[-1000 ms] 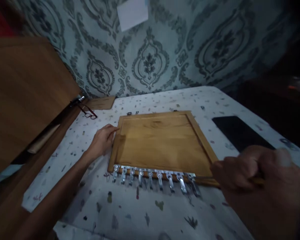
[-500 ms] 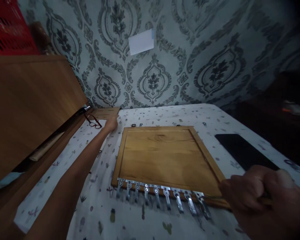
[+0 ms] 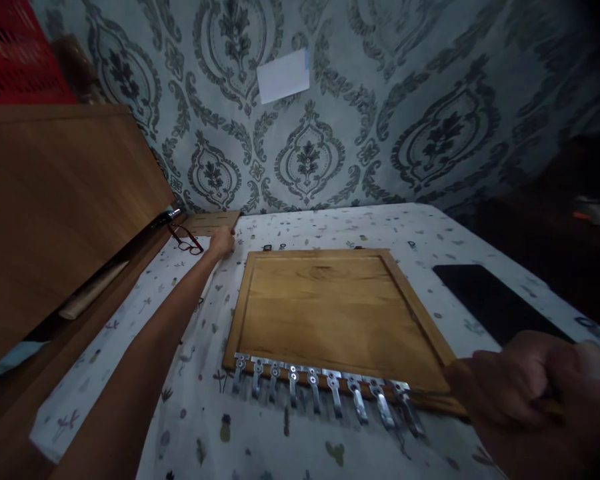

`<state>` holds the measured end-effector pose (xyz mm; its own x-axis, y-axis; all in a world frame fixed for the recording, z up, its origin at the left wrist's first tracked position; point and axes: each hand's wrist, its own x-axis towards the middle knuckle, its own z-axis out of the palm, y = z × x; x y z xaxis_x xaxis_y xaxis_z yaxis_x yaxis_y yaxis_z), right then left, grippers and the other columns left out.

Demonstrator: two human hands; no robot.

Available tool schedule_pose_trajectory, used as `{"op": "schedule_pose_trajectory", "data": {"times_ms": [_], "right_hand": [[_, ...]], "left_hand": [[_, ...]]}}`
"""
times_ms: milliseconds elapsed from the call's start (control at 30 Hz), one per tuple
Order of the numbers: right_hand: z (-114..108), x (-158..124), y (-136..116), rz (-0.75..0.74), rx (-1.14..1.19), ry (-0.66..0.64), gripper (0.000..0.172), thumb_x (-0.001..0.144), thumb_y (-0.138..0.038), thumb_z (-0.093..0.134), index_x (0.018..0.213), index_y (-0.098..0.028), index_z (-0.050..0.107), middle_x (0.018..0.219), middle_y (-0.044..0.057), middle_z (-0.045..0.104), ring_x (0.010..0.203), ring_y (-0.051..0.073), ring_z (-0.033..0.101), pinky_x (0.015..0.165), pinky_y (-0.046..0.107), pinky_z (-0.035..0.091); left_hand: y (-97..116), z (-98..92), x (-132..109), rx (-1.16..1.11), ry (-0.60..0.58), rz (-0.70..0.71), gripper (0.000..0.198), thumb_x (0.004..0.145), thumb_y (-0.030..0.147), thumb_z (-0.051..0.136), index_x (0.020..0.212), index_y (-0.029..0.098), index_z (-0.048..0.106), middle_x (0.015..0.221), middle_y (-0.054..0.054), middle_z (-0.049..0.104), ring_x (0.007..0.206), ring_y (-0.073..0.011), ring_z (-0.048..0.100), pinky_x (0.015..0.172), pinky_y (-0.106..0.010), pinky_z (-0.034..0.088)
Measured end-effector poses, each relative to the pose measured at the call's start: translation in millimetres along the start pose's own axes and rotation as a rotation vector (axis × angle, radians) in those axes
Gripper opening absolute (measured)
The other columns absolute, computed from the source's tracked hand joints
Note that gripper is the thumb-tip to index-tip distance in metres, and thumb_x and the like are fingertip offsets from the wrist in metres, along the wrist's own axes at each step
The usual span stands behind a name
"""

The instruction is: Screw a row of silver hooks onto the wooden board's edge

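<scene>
A wooden panel with a raised border [image 3: 325, 313] lies flat on the patterned white cloth. Several metal hooks [image 3: 313, 390] are lined up along its near edge. My left hand [image 3: 222, 241] is stretched to the far left, closed at the corner of a flat brown cardboard piece [image 3: 207, 223]; what its fingers grip is too small to make out. At the lower right, my right hand [image 3: 525, 393] is a fist beside the panel's near right corner, and anything inside it is hidden.
Red-framed glasses [image 3: 190, 247] lie left of my left hand. A black flat object [image 3: 495, 300] rests right of the panel. A wooden cabinet [image 3: 70, 220] with a red basket [image 3: 20, 53] on it stands left. The patterned wall closes off the back.
The view has shifted slightly. My right hand has moved a little to the right; my left hand stays at the cardboard corner.
</scene>
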<state>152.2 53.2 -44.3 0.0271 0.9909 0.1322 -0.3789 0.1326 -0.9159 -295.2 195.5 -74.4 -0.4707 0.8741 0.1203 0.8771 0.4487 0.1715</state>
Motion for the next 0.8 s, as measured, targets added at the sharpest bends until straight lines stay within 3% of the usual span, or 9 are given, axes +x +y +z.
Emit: {"op": "schedule_pose_trajectory", "data": {"times_ms": [167,433,567,700,800], "right_hand": [[8.5,-2.6,-10.4,0.039,-0.011,0.013,0.047,0.086,-0.056,0.045,0.051,-0.026,0.047,0.042,-0.002,0.020,0.035,0.009,0.022,0.038,0.038,0.014],[8.2,-1.2,-12.1,0.002,0.036,0.010,0.045,0.078,-0.051,0.058,0.047,-0.022,0.046,0.035,-0.004,0.023,0.031,0.008,0.021,0.031,0.026,0.019],[5.8,0.5,-11.0,-0.047,0.065,-0.011,0.047,0.079,-0.054,0.059,0.047,-0.021,0.047,0.034,-0.006,0.025,0.030,0.007,0.021,0.030,0.024,0.022],[13.6,-0.1,-20.9,-0.051,0.069,-0.013,0.050,0.064,-0.057,0.077,0.043,-0.020,0.049,0.036,-0.007,0.026,0.029,0.006,0.023,0.029,0.023,0.020],[19.5,-1.2,-27.2,-0.055,0.142,-0.020,0.051,0.064,-0.054,0.079,0.040,-0.020,0.049,0.038,-0.006,0.030,0.029,0.004,0.021,0.029,0.023,0.015]], "left_hand": [[7.2,1.3,1.5,-0.007,0.018,0.007,0.037,0.090,0.035,0.056,0.122,0.016,0.055,0.122,-0.010,0.058,0.106,-0.0218,0.060,0.089,-0.044,0.053],[18.6,-0.2,-10.3,-0.054,0.035,0.026,0.036,0.090,0.035,0.056,0.121,0.016,0.056,0.122,-0.010,0.058,0.106,-0.0215,0.060,0.089,-0.043,0.053],[19.9,-9.6,-17.0,-0.129,0.054,0.002,0.035,0.090,0.035,0.056,0.120,0.016,0.056,0.121,-0.010,0.058,0.105,-0.0214,0.060,0.089,-0.043,0.053],[21.8,-25.5,-31.5,-0.264,0.035,0.011,0.037,0.090,0.035,0.057,0.120,0.015,0.056,0.120,-0.010,0.059,0.105,-0.0218,0.060,0.088,-0.043,0.053],[28.1,-35.3,-50.3,-0.417,-0.017,0.083,0.036,0.090,0.035,0.057,0.119,0.014,0.056,0.119,-0.009,0.059,0.104,-0.0219,0.060,0.087,-0.042,0.054]]}}
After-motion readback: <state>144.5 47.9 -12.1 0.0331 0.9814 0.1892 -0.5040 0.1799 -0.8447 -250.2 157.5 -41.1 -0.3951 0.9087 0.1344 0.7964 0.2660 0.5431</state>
